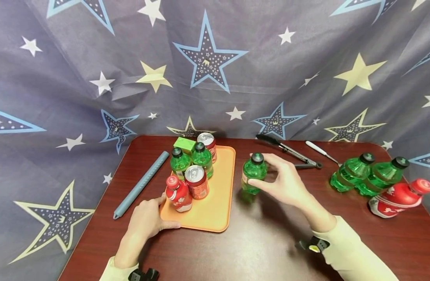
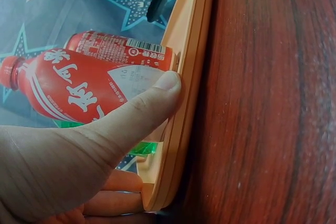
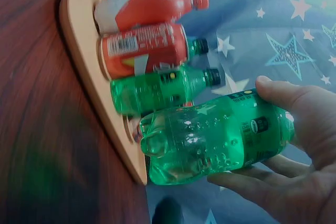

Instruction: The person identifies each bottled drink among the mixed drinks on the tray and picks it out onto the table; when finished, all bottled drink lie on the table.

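My right hand (image 1: 284, 180) grips a green plastic bottle with a black cap (image 1: 254, 171) by its upper body, just right of the orange tray (image 1: 218, 210). In the right wrist view the bottle's base (image 3: 163, 148) shows raised off the table. My left hand (image 1: 147, 218) holds the tray's near left corner, its thumb (image 2: 149, 98) along the front rim and its fingers at the left side. On the tray stand a red bottle (image 1: 179, 195), a red can (image 1: 197, 183), two green bottles (image 1: 202, 158), another red can (image 1: 209, 144) and a green box (image 1: 184, 144).
Left of the tray lies a grey-blue stick (image 1: 141, 185). Black-tipped metal tongs (image 1: 288, 150) and a white-handled utensil (image 1: 320, 149) lie at the back. Two green bottles (image 1: 351, 171) and a red bottle (image 1: 397, 199) stand at the right. A star-patterned cloth (image 1: 236, 78) hangs behind the table.
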Motion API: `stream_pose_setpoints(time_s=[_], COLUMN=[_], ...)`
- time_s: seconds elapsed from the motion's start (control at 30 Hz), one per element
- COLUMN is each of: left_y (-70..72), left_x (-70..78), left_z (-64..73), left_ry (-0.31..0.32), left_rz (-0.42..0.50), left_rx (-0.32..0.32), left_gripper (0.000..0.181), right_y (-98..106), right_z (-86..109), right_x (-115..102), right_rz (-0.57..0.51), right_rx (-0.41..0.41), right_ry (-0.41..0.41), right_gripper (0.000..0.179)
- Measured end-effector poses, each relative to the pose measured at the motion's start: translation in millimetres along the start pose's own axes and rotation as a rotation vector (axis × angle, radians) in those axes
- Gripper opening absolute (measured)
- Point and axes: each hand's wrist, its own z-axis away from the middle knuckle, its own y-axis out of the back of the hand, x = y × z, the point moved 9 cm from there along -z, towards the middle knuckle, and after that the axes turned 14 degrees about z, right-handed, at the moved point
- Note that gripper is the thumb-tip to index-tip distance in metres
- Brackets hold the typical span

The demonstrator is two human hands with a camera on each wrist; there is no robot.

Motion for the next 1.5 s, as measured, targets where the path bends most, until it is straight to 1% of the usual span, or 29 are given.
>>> stream_pose_setpoints(time_s=[0.1,0.2,0.33,0.47,0.63,0.77,0.93,1.03,1.2,1.3,1.4,1.5], left_y=[-0.4,-0.5,0.8,1.7,1.8,2.0,2.3,2.0,0.9,0.0,0.5,1.3], left_x=[-1.0,-1.3,-0.8,-2.2,-5.6,-5.8,-5.9,-5.6,-2.8,-1.7,-0.5,0.1], left_z=[-0.1,-0.3,0.2,0.2,0.5,0.7,1.4,1.1,-0.2,-0.9,-1.1,-0.8], left_ry=[-0.003,-0.001,0.001,0.002,0.015,0.011,0.013,0.015,0.003,-0.001,-0.004,-0.01], left_rz=[0.0,-0.003,-0.007,-0.004,0.0,0.0,0.001,0.0,0.001,0.002,0.004,0.004], left_rx=[0.008,0.007,0.004,0.006,0.006,0.009,0.008,0.003,0.002,0.002,0.007,0.013], left_gripper=[0.112,0.112,0.113,0.111,0.109,0.109,0.11,0.111,0.111,0.11,0.109,0.107], right_y=[11.7,21.2,33.7,46.6,65.5,80.2,95.9,105.0,122.6,133.6,143.6,150.8], right_z=[6.0,12.9,22.4,31.5,43.2,55.3,67.8,75.7,91.4,101.1,110.1,117.9], right_x=[10.2,19.4,28.4,38.2,48.4,55.8,63.0,67.9,79.9,87.5,94.1,99.8], right_rz=[0.056,0.071,0.084,0.106,0.156,0.16,0.178,0.206,0.242,0.238,0.247,0.263], right_rx=[0.029,0.046,0.073,0.101,0.143,0.169,0.2,0.217,0.248,0.272,0.298,0.307], right_ry=[-0.005,-0.028,-0.079,-0.146,-0.207,-0.262,-0.295,-0.315,-0.383,-0.43,-0.487,-0.539], right_gripper=[0.063,0.064,0.066,0.066,0.062,0.059,0.061,0.06,0.054,0.052,0.054,0.059])
